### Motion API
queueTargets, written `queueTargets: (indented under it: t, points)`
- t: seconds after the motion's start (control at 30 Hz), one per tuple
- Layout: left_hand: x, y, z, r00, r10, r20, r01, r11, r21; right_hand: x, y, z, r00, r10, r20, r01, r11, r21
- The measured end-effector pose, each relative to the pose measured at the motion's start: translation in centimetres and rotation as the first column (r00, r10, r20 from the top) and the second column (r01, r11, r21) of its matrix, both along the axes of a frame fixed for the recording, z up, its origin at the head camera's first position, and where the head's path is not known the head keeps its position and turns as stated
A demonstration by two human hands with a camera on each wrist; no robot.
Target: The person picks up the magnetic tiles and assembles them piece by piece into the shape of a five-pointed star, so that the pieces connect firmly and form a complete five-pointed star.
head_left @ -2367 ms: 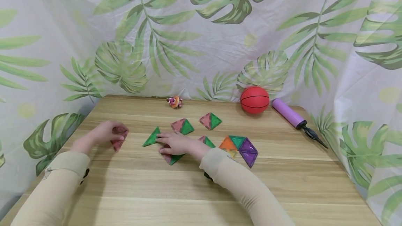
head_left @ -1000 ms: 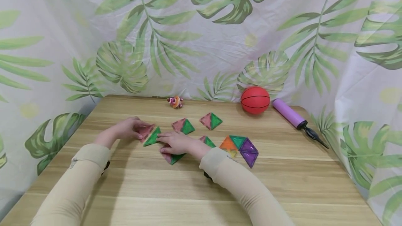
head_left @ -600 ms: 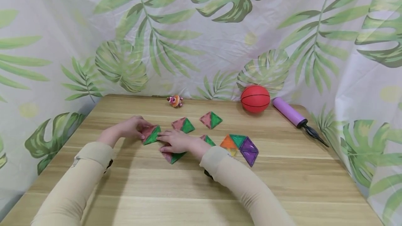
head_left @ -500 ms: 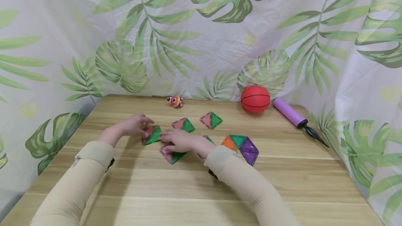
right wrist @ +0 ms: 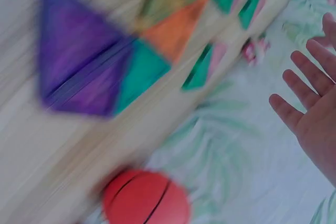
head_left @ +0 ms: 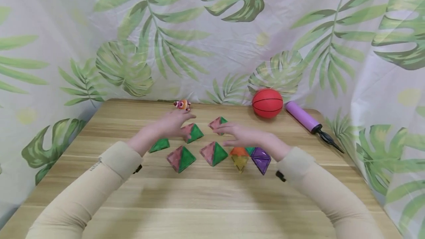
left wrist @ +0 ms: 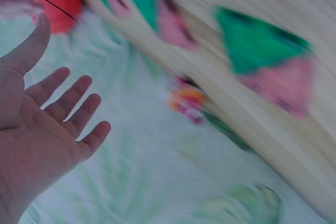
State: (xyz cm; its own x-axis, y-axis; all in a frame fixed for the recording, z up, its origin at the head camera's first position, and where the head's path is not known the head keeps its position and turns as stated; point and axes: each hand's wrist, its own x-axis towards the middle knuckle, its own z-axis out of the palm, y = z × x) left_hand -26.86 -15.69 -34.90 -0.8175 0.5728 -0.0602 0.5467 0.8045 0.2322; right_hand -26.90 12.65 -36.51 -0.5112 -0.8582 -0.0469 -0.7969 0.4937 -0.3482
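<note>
My left hand [head_left: 170, 124] is raised over the tiles with its fingers extended; it holds nothing. Opposite it, my right hand [head_left: 244, 135] also hovers, its straight fingers spread in the right wrist view. Between and below them lie diamonds made of pink and green triangular magnetic tiles: a front left one [head_left: 187, 158], a front middle one [head_left: 219, 154], one behind [head_left: 196, 133] by the left fingertips, and a far one [head_left: 216, 123] partly covered by the right fingers. Of the leftmost pair, a green tile [head_left: 160, 145] shows; the left forearm hides its pink half.
Under the right hand sit an orange tile [head_left: 239, 151], a yellow tile [head_left: 239, 162], a teal one and purple tiles [head_left: 261, 159]. Along the back of the wooden table [head_left: 212, 202] stand a small toy figure [head_left: 182, 105], a red ball [head_left: 267, 103] and a purple hand pump [head_left: 303, 116].
The left hand brought a pink tile against the leftmost green one, let go and rose to the right. The right hand lifted off the tiles and moved right.
</note>
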Motion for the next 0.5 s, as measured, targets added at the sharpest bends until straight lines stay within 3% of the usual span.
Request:
queueTargets:
  t: [0.1, 0.2, 0.37, 0.5]
  points:
    - [0.5, 3.1, 0.2, 0.999, -0.054, 0.000, 0.054, 0.998, 0.022, 0.2, 3.5, 0.0, 0.998, -0.068, 0.010, 0.068, 0.998, -0.007]
    - [0.7, 5.8, -0.2, 0.996, -0.093, 0.013, 0.093, 0.994, 0.052, 0.4, 6.5, -0.3, 0.992, -0.125, -0.003, 0.125, 0.992, -0.002]
    - [0.2, 9.5, -2.3, 0.990, -0.140, 0.018, 0.137, 0.984, 0.116, 0.8, 9.8, -1.3, 0.978, -0.209, -0.002, 0.209, 0.977, -0.039]
    - [-0.6, 11.7, -4.4, 0.980, -0.194, 0.054, 0.180, 0.965, 0.191, 0.9, 11.6, -2.8, 0.974, -0.221, -0.038, 0.219, 0.974, -0.063]
